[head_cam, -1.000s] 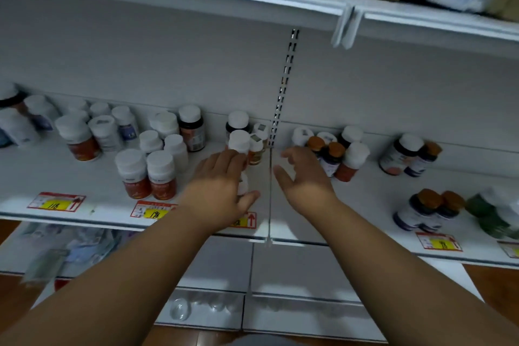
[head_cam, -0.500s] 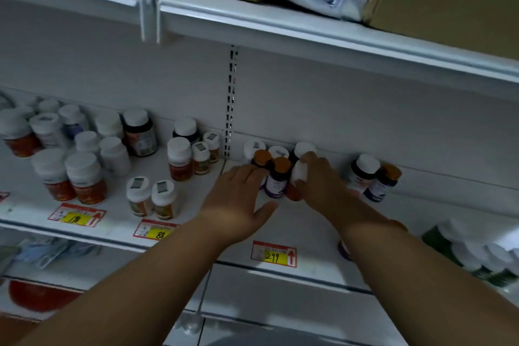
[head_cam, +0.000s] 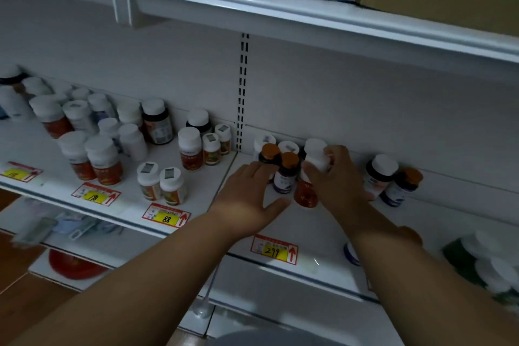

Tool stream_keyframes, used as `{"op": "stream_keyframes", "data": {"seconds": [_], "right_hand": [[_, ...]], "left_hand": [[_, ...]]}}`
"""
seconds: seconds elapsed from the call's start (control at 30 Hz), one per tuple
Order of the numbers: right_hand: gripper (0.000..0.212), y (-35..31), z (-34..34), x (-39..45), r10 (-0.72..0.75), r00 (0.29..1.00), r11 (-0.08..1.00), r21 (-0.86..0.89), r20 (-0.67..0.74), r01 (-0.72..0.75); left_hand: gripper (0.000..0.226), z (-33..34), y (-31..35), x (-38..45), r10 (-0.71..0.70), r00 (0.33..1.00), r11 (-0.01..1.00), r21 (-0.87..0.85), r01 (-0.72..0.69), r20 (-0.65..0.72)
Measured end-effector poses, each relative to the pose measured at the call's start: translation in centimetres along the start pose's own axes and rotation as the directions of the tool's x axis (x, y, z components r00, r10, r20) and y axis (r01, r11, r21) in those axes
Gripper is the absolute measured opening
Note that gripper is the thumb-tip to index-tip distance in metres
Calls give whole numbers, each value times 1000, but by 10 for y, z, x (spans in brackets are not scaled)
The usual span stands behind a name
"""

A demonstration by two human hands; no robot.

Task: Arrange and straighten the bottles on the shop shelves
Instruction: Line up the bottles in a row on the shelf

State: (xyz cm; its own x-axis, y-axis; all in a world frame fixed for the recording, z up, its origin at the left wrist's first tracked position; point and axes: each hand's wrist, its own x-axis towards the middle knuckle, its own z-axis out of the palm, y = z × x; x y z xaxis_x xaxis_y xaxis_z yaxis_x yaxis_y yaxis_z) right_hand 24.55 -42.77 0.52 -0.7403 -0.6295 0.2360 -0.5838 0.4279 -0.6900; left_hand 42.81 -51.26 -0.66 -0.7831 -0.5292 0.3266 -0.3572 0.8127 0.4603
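At the back edge of the shelf [head_cam: 317, 222], the right hand [head_cam: 335, 177] wraps its grip round a white-capped bottle [head_cam: 311, 174], seemingly to square it up, while the left hand [head_cam: 247, 191] lies flat and open, steadying the orange-capped bottles [head_cam: 283, 168] alongside.

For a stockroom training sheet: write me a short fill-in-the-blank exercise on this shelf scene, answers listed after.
1. The right hand grips a bottle with an orange label and a ____ cap.
2. The yellow price tag on the shelf edge below the left hand reads ____.
3. The two dark bottles by the left hand's fingers have ____ caps.
4. The tag marked 88 sits in front of ____ small bottles with sticker-topped caps.

Answers: white; 299; orange; two
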Motion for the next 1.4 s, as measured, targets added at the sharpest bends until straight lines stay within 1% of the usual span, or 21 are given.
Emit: {"op": "stream_keyframes", "data": {"seconds": [0.03, 0.1, 0.17, 0.23, 0.3, 0.4, 0.5, 0.57, 0.63, 0.77, 0.83, 0.9, 0.97, 1.03, 1.1, 1.17, 1.2, 1.27, 1.33, 1.4], "right_hand": [[48, -9, 1, -5, 8, 1000, 999, 41, 5, -8], [41, -32, 5, -16, 30, 999, 981, 191, 29, -35], [42, -59, 15, -29, 94, 993, 924, 367, 67, -112], [38, -85, 34, -41, 159, 984, 881, 438, 78, -178], [35, -114, 57, -56, 176, 982, 866, 465, 60, -184], [33, -163, 87, -78, 100, 995, 840, 535, 15, -93], [32, -206, 117, -99, -9, 999, 823, 569, 42, -16], [26, -228, 138, -107, -64, 996, 831, 556, 68, 16], [23, -247, 157, -109, -89, 991, 838, 546, 101, 19], [25, -270, 193, -103, -124, 971, 875, 484, 204, 10], [26, -277, 208, -98, -121, 963, 897, 441, 241, 3], [30, -281, 222, -96, -101, 966, 928, 373, 240, 5], [38, -283, 234, -96, -85, 970, 947, 322, 227, 7], [46, -285, 245, -96, -84, 973, 964, 263, 217, 25], [42, -289, 254, -88, -56, 969, 985, 171, 239, 15], [29, -293, 260, -78, 51, 958, 994, 82, 284, -77], [26, -294, 263, -75, 90, 952, 992, 56, 293, -111], [31, -294, 268, -74, 126, 949, 990, 16, 288, -137], [36, -294, 271, -72, 147, 949, 989, -52, 279, -138], [36, -294, 274, -72, 181, 941, 982, -108, 286, -156]], "left_hand": [[67, -3, -3, 0, 4, 1000, 1000, -18, -4, 0], [72, -13, -11, -4, 12, 1000, 997, -71, -12, 7], [73, -26, -23, -13, 48, 999, 993, -108, -48, -5], [74, -42, -43, -24, 95, 995, 990, -107, -97, -17], [75, -63, -70, -37, 119, 993, 989, -92, -119, -3], [76, -100, -110, -60, 137, 991, 988, -71, -136, 3], [71, -134, -147, -89, 125, 992, 990, -58, -127, -29], [70, -153, -171, -102, 90, 995, 996, -21, -91, -47], [66, -170, -191, -108, 14, 998, 1000, -2, -14, -67], [46, -191, -223, -114, -132, 966, 991, -23, 130, -221], [39, -199, -235, -114, -148, 952, 988, 2, 155, -269], [41, -205, -249, -110, -111, 967, 982, 122, 141, -228], [50, -211, -261, -98, -70, 987, 953, 281, 109, -146], [56, -215, -274, -84, -36, 997, 927, 370, 60, -71], [59, -214, -287, -70, 27, 1000, 916, 400, -19, -13], [59, -210, -301, -57, 124, 991, 903, 407, -137, 59], [61, -207, -307, -52, 162, 982, 894, 406, -188, 98], [66, -202, -316, -44, 196, 966, 882, 401, -248, 167], [70, -197, -325, -37, 207, 956, 880, 387, -274, 206], [72, -196, -333, -33, 224, 944, 883, 360, -301, 240]]}}
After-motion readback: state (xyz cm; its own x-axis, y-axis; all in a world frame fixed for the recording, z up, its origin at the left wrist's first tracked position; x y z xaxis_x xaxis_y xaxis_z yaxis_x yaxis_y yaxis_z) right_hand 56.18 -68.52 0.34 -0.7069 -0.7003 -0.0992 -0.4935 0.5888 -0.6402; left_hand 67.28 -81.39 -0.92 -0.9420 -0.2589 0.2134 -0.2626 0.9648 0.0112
